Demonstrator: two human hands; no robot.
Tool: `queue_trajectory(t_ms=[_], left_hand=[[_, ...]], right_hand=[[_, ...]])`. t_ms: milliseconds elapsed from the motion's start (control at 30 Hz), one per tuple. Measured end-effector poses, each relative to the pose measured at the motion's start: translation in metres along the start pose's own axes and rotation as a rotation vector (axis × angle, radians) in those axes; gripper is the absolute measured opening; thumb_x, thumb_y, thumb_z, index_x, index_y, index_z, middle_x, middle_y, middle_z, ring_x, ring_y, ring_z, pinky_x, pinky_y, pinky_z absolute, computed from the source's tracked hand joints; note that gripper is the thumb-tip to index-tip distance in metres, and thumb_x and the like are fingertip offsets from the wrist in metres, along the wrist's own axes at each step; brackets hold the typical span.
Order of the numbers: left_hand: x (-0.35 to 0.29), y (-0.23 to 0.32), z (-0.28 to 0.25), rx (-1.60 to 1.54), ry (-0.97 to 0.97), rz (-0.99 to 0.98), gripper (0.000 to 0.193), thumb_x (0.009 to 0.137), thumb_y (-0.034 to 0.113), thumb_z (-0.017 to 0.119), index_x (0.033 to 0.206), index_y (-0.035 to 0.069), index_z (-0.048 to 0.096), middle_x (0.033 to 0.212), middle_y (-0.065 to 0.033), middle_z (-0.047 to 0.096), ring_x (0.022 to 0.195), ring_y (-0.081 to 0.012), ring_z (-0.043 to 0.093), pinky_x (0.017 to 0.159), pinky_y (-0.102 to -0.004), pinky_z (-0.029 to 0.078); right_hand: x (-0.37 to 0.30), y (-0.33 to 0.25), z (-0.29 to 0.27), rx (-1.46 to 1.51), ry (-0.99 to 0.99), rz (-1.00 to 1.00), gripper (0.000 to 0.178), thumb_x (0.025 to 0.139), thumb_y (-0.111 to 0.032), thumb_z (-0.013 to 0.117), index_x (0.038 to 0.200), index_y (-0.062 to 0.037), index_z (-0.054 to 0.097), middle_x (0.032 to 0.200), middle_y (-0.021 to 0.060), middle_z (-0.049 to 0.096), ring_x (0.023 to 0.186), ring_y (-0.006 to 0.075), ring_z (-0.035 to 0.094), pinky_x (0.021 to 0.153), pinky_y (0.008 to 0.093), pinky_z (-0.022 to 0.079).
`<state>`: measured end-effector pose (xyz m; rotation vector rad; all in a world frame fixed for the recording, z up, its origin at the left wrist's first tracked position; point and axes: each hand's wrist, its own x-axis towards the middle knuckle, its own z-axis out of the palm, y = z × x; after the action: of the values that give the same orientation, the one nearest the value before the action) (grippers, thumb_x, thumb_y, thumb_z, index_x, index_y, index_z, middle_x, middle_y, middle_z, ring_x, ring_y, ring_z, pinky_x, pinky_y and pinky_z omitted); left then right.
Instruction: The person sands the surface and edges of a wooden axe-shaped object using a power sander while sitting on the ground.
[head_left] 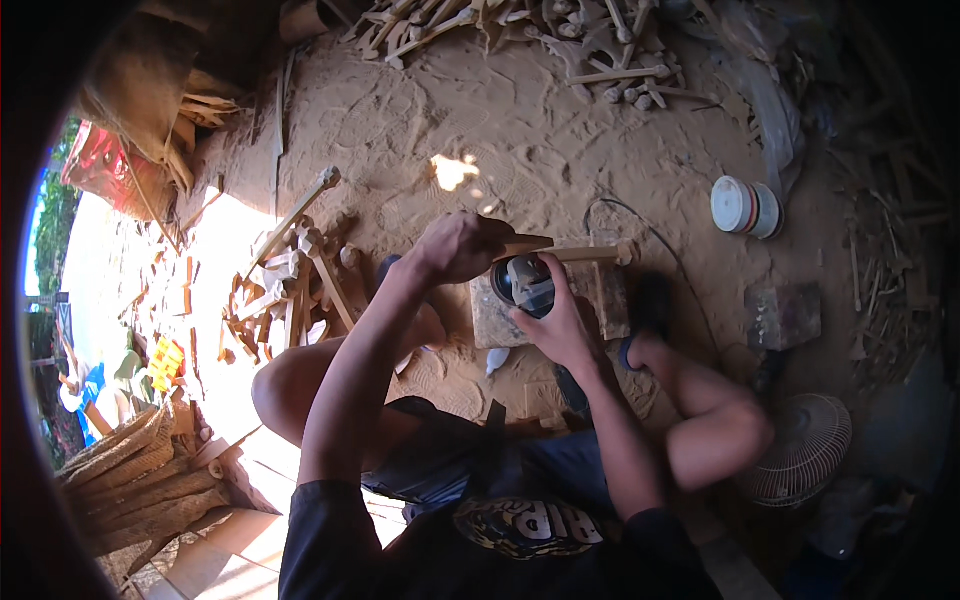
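Note:
My left hand [462, 245] is closed around a long, pale brown piece [590, 254] with a knobbed end, wood or bone by its look. The piece reaches out to the right, over a worn block [492, 322] on the ground. In my right hand [562, 325] is a hand-held power tool [530, 283] with a round black head and a grey body. The tool is just below the piece, close to my left hand; whether they touch I cannot tell. My right fingers wrap the tool's side.
Similar knobbed pieces lie heaped at the left [290, 280] and at the far side [600, 50]. A dark cord [665, 240] curves over the sandy ground. To the right are a white tub [745, 207], a grey block [783, 315] and a fan [800, 450]. My crossed legs flank the work.

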<state>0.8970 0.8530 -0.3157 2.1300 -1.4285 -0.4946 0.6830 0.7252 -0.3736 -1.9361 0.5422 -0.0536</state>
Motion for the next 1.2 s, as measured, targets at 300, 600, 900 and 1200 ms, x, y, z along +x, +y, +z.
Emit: queue_trajectory(t_ms=[300, 600, 900, 1200], left_hand=[[0.003, -0.002, -0.003, 0.017, -0.03, -0.038, 0.032, 0.085, 0.015, 0.061, 0.112, 0.019, 0.079, 0.092, -0.0148, 0.077, 0.081, -0.0369, 0.074, 0.071, -0.0483, 0.059], [0.008, -0.006, -0.002, 0.062, -0.055, -0.042, 0.035, 0.088, 0.017, 0.073, 0.123, 0.015, 0.08, 0.099, -0.0136, 0.081, 0.086, -0.0317, 0.078, 0.078, -0.0435, 0.061], [0.002, -0.011, 0.002, -0.04, 0.037, 0.018, 0.028, 0.084, 0.017, 0.068, 0.109, 0.016, 0.08, 0.093, -0.0138, 0.078, 0.082, -0.0374, 0.074, 0.072, -0.0468, 0.06], [0.004, -0.013, 0.002, -0.051, 0.003, -0.017, 0.032, 0.083, 0.019, 0.071, 0.113, 0.017, 0.082, 0.09, -0.0154, 0.077, 0.08, -0.0371, 0.075, 0.074, -0.0465, 0.06]], right_hand=[[0.007, 0.002, 0.012, -0.034, -0.02, 0.018, 0.093, 0.084, -0.014, 0.084, 0.163, -0.0085, 0.034, 0.147, 0.0241, 0.058, 0.135, 0.0359, 0.061, 0.114, 0.0452, 0.048], [0.002, -0.02, 0.006, -0.222, 0.022, 0.034, 0.092, 0.086, -0.031, 0.08, 0.164, -0.0229, 0.033, 0.112, 0.0305, 0.075, 0.105, 0.0523, 0.072, 0.09, 0.0607, 0.056], [0.01, -0.011, -0.012, -0.258, 0.075, 0.231, 0.095, 0.087, -0.027, 0.082, 0.167, -0.0201, 0.031, 0.133, 0.0289, 0.069, 0.121, 0.0481, 0.068, 0.1, 0.0526, 0.056], [0.032, 0.04, -0.068, -0.311, 0.373, 0.246, 0.096, 0.083, -0.031, 0.085, 0.165, -0.0197, 0.036, 0.125, 0.0305, 0.072, 0.115, 0.0501, 0.07, 0.099, 0.0524, 0.057]])
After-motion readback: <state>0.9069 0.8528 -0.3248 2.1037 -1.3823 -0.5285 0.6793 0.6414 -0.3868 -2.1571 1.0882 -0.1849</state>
